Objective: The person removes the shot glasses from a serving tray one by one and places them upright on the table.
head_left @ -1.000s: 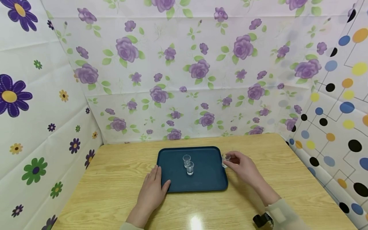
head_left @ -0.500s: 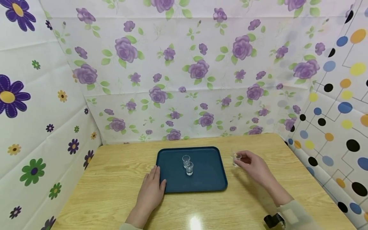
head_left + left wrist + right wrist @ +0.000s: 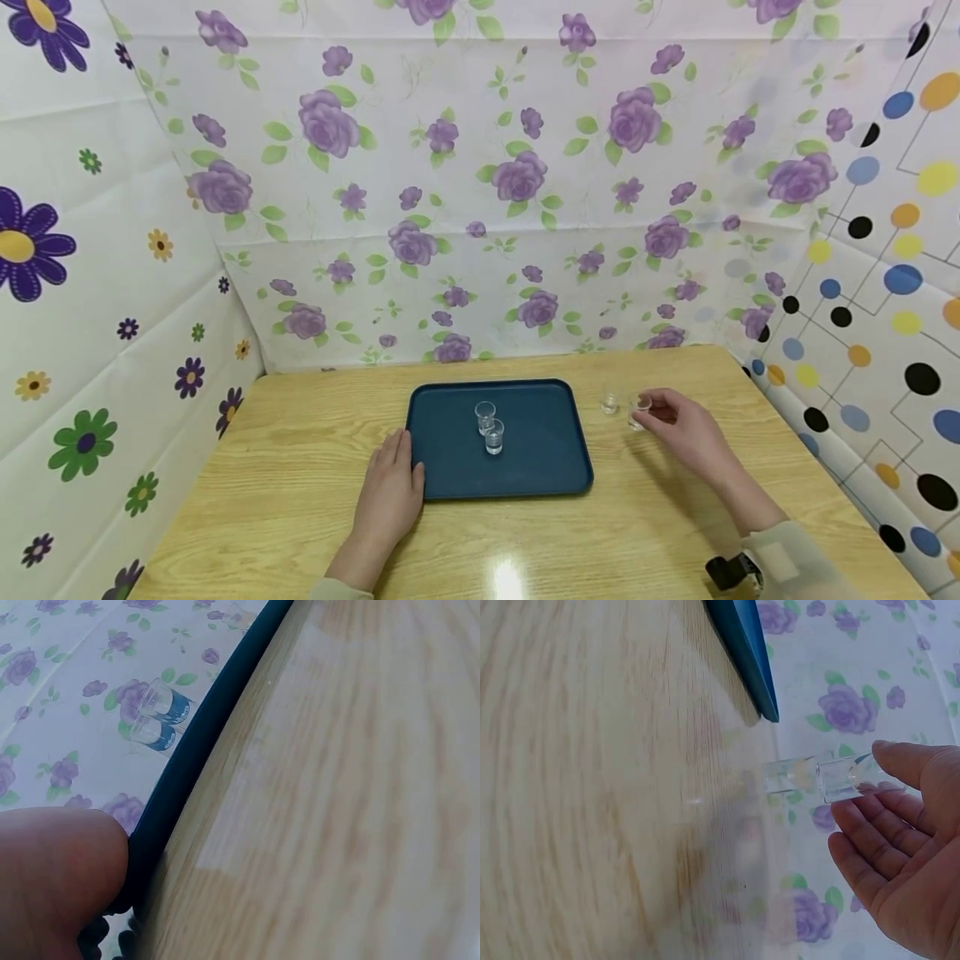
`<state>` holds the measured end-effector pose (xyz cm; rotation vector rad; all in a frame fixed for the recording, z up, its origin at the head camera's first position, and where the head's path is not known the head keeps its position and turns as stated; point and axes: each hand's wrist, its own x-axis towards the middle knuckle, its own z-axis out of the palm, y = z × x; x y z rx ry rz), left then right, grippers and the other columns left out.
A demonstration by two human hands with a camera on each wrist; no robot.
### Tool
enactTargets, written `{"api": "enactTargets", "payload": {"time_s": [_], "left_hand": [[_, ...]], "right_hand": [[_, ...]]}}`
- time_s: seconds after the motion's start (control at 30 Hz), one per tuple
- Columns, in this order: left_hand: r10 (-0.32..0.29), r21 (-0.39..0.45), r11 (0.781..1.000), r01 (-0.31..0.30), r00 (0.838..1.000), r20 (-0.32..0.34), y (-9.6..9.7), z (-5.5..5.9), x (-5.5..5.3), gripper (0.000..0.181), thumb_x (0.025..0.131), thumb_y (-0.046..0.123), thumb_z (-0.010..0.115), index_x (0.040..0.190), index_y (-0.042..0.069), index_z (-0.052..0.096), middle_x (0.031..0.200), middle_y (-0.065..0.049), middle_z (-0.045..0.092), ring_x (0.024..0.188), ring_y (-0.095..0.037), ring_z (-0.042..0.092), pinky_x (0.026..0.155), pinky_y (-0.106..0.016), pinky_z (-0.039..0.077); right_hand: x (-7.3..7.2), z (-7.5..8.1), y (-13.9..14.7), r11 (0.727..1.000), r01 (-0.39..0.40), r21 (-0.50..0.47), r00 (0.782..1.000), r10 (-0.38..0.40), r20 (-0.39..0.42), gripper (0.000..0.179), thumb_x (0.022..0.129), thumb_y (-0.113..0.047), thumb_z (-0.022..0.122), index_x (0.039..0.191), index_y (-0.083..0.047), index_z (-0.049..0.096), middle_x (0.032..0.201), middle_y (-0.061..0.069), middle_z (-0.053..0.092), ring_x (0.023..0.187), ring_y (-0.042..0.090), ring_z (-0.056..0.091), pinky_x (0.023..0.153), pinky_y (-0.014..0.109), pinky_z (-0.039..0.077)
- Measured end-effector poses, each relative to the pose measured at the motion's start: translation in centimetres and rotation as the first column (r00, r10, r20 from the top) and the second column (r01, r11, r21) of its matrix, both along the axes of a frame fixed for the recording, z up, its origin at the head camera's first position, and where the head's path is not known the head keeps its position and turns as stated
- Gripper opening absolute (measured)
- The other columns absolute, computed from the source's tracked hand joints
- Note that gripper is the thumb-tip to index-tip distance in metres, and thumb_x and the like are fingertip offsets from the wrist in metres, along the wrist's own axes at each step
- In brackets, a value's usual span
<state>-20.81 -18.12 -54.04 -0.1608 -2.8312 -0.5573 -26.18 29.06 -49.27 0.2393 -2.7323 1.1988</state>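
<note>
My right hand (image 3: 686, 433) pinches a small clear shot glass (image 3: 639, 413) between thumb and fingers, right of the blue tray (image 3: 540, 475). In the right wrist view the held glass (image 3: 840, 778) lies between the thumb and the fingertips; whether its base touches the table cannot be told. A second shot glass (image 3: 609, 402) stands on the table just left of it. Two more shot glasses, a rear one (image 3: 484, 415) and a front one (image 3: 493, 438), stand close together on the tray. My left hand (image 3: 386, 492) rests against the tray's left edge, fingers extended.
The wooden table (image 3: 300, 467) has patterned cloth walls at its back and sides. A flowered back cloth (image 3: 480, 292) hangs behind the tray. A dark wrist device (image 3: 731, 572) sits by the right sleeve.
My right hand has moved right with its glass, from the tray's right edge onto the table side. The second table glass has come into view. My left thumb has drawn back off the tray.
</note>
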Motion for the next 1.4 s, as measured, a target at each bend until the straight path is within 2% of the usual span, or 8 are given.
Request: {"api": "enactTargets", "payload": {"time_s": [0.2,0.47,0.6,0.87,1.07,1.4], "left_hand": [[-0.002,0.014,1.0,0.001,0.999,0.036,-0.1,0.1,0.0,0.062,0.112,0.016,0.065,0.162,-0.014,0.043,0.166,-0.032,0.046,0.159,-0.049,0.037,0.132,-0.062,0.028],[-0.002,0.024,1.0,0.0,0.998,0.067,-0.2,-0.4,-0.1,0.062,0.113,0.015,0.061,0.164,-0.013,0.04,0.168,-0.031,0.044,0.16,-0.048,0.034,0.133,-0.062,0.025],[0.0,0.025,1.0,-0.001,0.999,0.055,-0.2,-0.4,-0.2,0.06,0.113,0.013,0.061,0.163,-0.013,0.041,0.166,-0.031,0.045,0.16,-0.049,0.035,0.133,-0.062,0.026],[0.003,0.017,1.0,-0.004,0.998,0.057,-0.2,-0.4,-0.3,0.057,0.114,0.01,0.058,0.164,-0.011,0.041,0.167,-0.031,0.045,0.16,-0.048,0.035,0.133,-0.061,0.026],[0.0,0.011,1.0,-0.001,0.999,0.051,-0.2,-0.3,-0.1,0.055,0.113,0.007,0.057,0.163,-0.012,0.043,0.165,-0.031,0.047,0.159,-0.048,0.037,0.132,-0.062,0.028],[0.008,0.008,1.0,-0.008,1.0,0.008,-0.1,-0.2,-0.1,0.055,0.11,0.008,0.06,0.16,-0.013,0.047,0.163,-0.03,0.051,0.158,-0.049,0.038,0.131,-0.063,0.03]], "right_hand": [[-0.3,-0.3,0.8,1.0,0.017,-0.004,1.0,-0.017,0.015,0.056,0.11,-0.043,0.071,0.147,-0.002,0.066,0.13,0.013,0.074,0.118,0.033,0.072,0.097,0.053,0.062],[-1.2,-1.2,2.2,0.999,0.033,-0.003,0.998,-0.033,0.044,0.056,0.111,-0.043,0.07,0.147,-0.001,0.066,0.132,0.016,0.073,0.119,0.035,0.07,0.095,0.051,0.063],[-1.7,-1.4,2.7,0.999,0.04,-0.011,0.997,-0.039,0.061,0.057,0.111,-0.044,0.069,0.148,0.0,0.065,0.134,0.018,0.072,0.121,0.036,0.069,0.094,0.047,0.062],[-2.7,-1.5,2.7,0.999,0.042,-0.02,0.996,-0.04,0.08,0.059,0.111,-0.044,0.069,0.15,0.0,0.063,0.139,0.021,0.069,0.126,0.04,0.066,0.099,0.056,0.061],[-3.6,-1.6,2.7,0.999,0.036,-0.015,0.995,-0.034,0.092,0.056,0.112,-0.041,0.069,0.149,0.001,0.063,0.137,0.02,0.071,0.125,0.04,0.068,0.097,0.055,0.062],[-4.9,-2.1,2.5,0.999,0.031,-0.021,0.993,-0.028,0.115,0.057,0.112,-0.038,0.069,0.149,0.004,0.063,0.138,0.023,0.07,0.124,0.041,0.067,0.096,0.054,0.062]]}}
